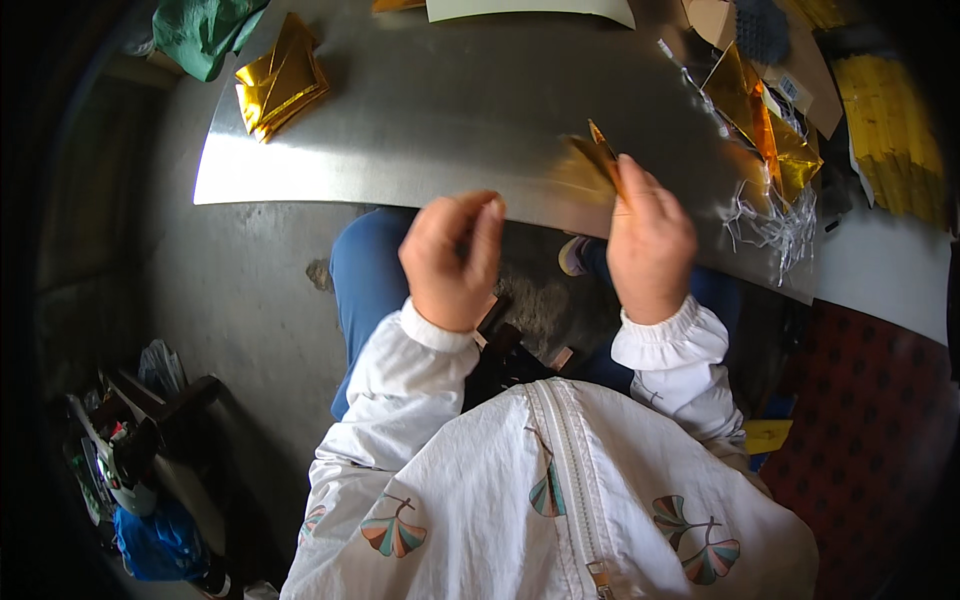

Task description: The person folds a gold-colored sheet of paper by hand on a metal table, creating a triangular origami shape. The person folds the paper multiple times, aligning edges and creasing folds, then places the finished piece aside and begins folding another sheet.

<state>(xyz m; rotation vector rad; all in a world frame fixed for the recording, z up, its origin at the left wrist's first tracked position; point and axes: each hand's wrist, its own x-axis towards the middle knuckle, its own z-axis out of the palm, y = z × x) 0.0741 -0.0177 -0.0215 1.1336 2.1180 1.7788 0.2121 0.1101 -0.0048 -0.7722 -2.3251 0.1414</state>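
Note:
Folded gold foil paper [597, 160] is pinched in my right hand [652, 240], just above the front edge of a shiny metal table [450, 110]. Its lower part is blurred. To the left, my left hand [452, 262] is closed, thumb and fingertips together; whether anything small sits between them is hidden. The two hands are apart. A small pile of folded gold foil pieces [280, 85] lies at the table's left end. More gold foil [745, 95] lies at the right, by a bundle of white strings [778, 235].
A pale sheet [530, 8] lies at the far edge, a green bag [205, 38] at the far left. Yellow stacked material [890, 140] stands right. Below are my blue-trousered leg [365, 265], a blue bag [155, 543] at lower left and a dark red patterned surface [870, 430] at lower right.

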